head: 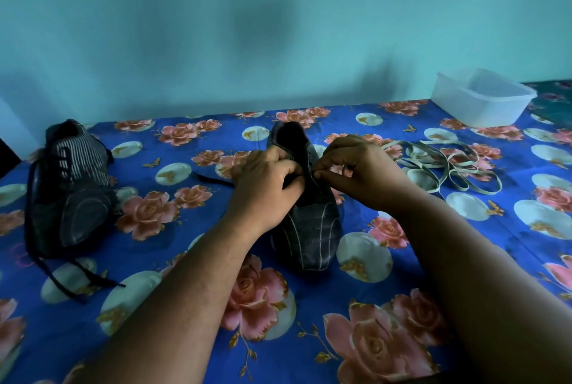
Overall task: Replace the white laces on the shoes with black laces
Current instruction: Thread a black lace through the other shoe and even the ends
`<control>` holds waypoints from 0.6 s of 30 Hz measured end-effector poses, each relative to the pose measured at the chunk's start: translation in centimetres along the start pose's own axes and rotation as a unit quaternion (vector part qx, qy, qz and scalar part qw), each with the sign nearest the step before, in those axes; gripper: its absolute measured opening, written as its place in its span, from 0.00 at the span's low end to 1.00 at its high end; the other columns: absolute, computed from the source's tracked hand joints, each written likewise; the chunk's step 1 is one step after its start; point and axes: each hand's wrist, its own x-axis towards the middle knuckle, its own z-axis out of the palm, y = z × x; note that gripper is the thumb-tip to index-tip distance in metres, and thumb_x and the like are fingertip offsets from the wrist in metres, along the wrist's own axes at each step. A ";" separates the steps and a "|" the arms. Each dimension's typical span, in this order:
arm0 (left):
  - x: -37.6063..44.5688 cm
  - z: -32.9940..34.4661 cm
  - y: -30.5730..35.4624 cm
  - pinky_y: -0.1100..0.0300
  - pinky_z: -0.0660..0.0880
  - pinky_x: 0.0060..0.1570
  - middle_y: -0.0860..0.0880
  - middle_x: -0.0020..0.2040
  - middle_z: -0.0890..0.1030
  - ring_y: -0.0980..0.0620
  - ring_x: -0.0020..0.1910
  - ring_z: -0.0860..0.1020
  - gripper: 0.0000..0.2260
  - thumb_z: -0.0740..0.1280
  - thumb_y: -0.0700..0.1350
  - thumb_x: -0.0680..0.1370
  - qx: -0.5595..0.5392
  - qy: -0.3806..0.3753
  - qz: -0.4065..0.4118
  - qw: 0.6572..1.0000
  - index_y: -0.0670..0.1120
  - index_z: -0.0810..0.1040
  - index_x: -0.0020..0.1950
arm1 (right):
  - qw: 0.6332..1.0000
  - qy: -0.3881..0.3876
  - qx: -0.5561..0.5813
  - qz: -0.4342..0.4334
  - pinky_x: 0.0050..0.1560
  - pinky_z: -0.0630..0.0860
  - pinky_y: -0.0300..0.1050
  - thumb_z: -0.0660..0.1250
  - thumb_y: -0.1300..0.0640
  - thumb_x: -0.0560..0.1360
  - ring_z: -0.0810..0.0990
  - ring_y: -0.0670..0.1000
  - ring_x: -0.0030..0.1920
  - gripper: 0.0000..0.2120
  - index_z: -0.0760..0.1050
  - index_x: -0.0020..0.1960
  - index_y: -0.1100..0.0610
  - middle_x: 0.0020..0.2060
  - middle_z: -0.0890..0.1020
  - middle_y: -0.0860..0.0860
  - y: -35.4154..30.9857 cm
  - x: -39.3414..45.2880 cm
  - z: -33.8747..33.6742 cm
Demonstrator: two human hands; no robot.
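We work on the dark shoe (305,198) at the middle of the flowered blue cloth (387,275). Our left hand (266,188) grips its eyelet edge, while our right hand (356,171) pinches the black lace (213,180). The white laces (445,167) lie heaped just right; the second shoe (71,188), black-laced, sits far left.
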 end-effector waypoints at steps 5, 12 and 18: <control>-0.1 -0.1 0.0 0.54 0.57 0.52 0.54 0.54 0.77 0.49 0.59 0.71 0.06 0.74 0.51 0.76 -0.030 0.007 -0.010 0.999 0.51 0.86 0.50 | 1.000 -0.008 -0.024 0.007 0.50 0.74 0.53 0.68 0.51 0.78 0.79 0.52 0.45 0.07 0.83 0.46 0.52 0.42 0.82 0.47 -0.3 0.1 0.2; 0.0 -0.1 0.1 0.50 0.63 0.55 0.55 0.51 0.76 0.51 0.56 0.71 0.04 0.77 0.52 0.73 -0.075 0.028 -0.016 0.997 0.55 0.86 0.45 | 0.999 -0.019 -0.010 0.047 0.49 0.75 0.51 0.66 0.47 0.77 0.78 0.50 0.44 0.11 0.81 0.45 0.53 0.40 0.82 0.46 -0.3 0.2 0.4; 0.0 -0.1 -0.1 0.44 0.67 0.61 0.54 0.53 0.74 0.52 0.57 0.69 0.04 0.74 0.51 0.76 -0.067 -0.001 -0.021 0.998 0.53 0.86 0.48 | 1.000 -0.020 0.006 -0.007 0.54 0.72 0.39 0.74 0.50 0.76 0.79 0.46 0.47 0.07 0.86 0.50 0.52 0.44 0.82 0.39 0.4 0.2 -0.7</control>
